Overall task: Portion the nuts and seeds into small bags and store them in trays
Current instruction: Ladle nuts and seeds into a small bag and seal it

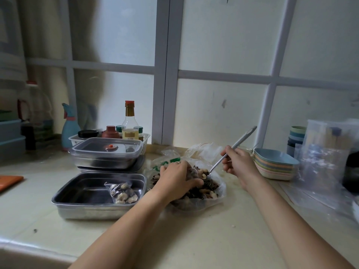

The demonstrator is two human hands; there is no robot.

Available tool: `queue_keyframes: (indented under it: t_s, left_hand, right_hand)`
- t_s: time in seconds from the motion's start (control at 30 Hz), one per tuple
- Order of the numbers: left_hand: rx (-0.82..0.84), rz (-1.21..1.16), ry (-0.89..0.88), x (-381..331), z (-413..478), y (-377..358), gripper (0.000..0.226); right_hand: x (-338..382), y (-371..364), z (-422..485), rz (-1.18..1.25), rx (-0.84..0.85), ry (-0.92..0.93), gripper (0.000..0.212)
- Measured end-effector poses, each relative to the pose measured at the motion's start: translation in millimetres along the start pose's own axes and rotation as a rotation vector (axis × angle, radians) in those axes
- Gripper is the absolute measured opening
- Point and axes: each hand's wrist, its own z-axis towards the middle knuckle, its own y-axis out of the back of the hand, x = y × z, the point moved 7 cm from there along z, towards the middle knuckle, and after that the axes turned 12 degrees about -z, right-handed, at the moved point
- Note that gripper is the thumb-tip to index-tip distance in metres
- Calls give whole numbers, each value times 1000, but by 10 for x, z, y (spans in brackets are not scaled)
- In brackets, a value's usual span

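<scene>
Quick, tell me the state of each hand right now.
Left hand: closed, gripping a small clear bag over the big bag of nuts.
Right hand: closed, holding the metal spoon by its handle.

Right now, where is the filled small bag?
In the head view, the filled small bag lies at the right end of the open steel tray, beside the left hand.

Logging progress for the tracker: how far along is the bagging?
Done: one filled small clear bag lies in the open steel tray. In hand: right hand grips a long metal spoon in the large plastic bag of mixed nuts and seeds; left hand holds apparently a second small bag. Left: much of the mix.
</scene>
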Motion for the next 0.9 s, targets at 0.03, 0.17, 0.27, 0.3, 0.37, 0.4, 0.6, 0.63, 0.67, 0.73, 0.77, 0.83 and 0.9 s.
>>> queue_keyframes:
  t_s: [0.03,0.17,0.27,0.3,0.37,0.4,0.6,0.63,0.67,0.73,0.77,0.83,0.9]
  left_hand:
    - [1,-8,-2,-5,0,1,65]
    - [21,-35,-6,-18,-8,-5,72]
    - [0,-35,-11,-21,-1,13,64]
    - [-10,-37,-9,-19,1,20,60]
    - [-20,-36,1,-10,8,17,58]
    - [-22,-33,2,-15,6,12,58]
    - [-46,-38,-3,-93,33,-42,58]
    - [-52,-50,1,-111,46,-41,57]
    - [-59,-72,7,-128,56,-33,56]
    - [-87,-157,35,-132,70,-9,56]
    - [-107,-230,53,-116,81,4,55]
    - [-164,-386,75,-74,94,48,53]
    - [-192,-500,95,-53,84,88,49]
  right_hand:
    - [4,-13,-3,-1,9,6,27]
    - [33,-12,-6,-17,-10,32,27]
    - [72,11,-16,-46,-40,63,28]
    - [102,9,-28,-60,-42,85,28]
    - [212,0,-78,-116,-49,162,29]
    - [292,-9,-114,-160,-59,217,30]
    - [759,-98,-336,-385,-177,571,26]
    - [805,-115,-342,-394,-193,602,25]
    - [846,-131,-337,-404,-207,627,25]
    - [930,-162,-292,-427,-225,655,26]
    - [974,-176,-255,-439,-226,655,27]
    - [1061,-199,-161,-458,-213,627,29]
    - [1155,-211,-71,-480,-192,586,31]
